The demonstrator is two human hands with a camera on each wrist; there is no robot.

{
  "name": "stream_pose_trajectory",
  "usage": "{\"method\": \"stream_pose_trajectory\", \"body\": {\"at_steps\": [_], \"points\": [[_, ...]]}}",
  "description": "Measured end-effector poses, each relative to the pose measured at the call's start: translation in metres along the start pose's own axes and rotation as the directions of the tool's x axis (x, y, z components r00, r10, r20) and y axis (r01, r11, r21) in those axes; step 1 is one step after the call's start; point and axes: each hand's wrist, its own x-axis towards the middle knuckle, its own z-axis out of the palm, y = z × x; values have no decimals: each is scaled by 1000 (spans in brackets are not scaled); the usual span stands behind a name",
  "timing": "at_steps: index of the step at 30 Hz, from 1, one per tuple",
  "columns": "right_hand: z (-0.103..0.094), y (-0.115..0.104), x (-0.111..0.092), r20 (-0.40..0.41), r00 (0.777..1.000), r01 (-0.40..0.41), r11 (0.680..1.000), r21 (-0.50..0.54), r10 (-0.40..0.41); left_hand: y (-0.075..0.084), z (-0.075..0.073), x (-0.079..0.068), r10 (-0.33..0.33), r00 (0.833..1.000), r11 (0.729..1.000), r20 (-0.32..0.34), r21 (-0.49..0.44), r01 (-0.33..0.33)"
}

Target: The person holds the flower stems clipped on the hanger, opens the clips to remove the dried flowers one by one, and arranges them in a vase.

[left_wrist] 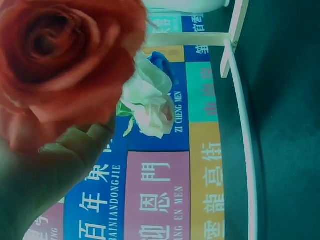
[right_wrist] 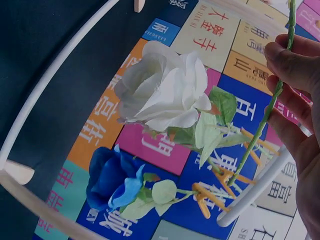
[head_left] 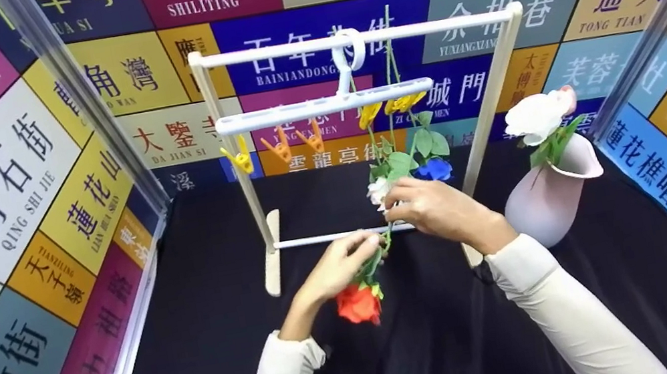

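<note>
A red rose (head_left: 359, 304) hangs head down below my left hand (head_left: 346, 263), whose thumb and fingers hold its leafy stem just above the bloom. In the left wrist view the red rose (left_wrist: 65, 65) covers much of that hand. My right hand (head_left: 438, 206) pinches a thin green stem (right_wrist: 270, 107) between thumb and fingers; it appears to be the same rose's. Close to that hand, a white rose (right_wrist: 162, 87) and a blue rose (right_wrist: 112, 177) hang upside down from yellow clips (head_left: 397, 104) on a white hanger (head_left: 327, 105).
The hanger hooks over the top bar of a wooden rack (head_left: 496, 85). A yellow clip (head_left: 242, 161) and two orange clips (head_left: 280, 148) dangle at its left. At right stands a pale pink vase (head_left: 547, 205) with a white flower (head_left: 538, 115). Black cloth (head_left: 215, 369) covers the table; lettered panels surround it.
</note>
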Motion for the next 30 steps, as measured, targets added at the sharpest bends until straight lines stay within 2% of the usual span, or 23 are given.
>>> {"method": "stream_pose_trajectory", "body": {"at_steps": [3,9,12,16,19,22,27,30], "points": [[-2,1,-5,-5,1000,-17,1000,7,17,1,0,3,-5,1000,1000,-21,-24,4],[-6,4,-17,-48,997,-55,997,50,57,6,0,11,-46,999,987,-24,-153,42],[-8,6,-22,-77,994,-67,996,59,71,3,2,17,-64,996,979,-67,-196,50],[-11,7,-28,-115,989,-82,993,86,92,-5,5,26,-69,983,974,-172,-223,30],[-13,8,-31,-153,980,-107,984,142,128,-8,8,32,-53,965,977,-257,-213,-3],[-16,8,-34,-195,967,-126,973,196,165,-6,10,39,-47,941,982,-336,-186,-17],[-22,10,-38,-263,945,-131,963,237,194,-3,13,51,-53,890,994,-453,-111,3],[-25,11,-41,-303,933,-124,963,240,196,-3,14,58,-47,867,996,-496,-85,5]]}}
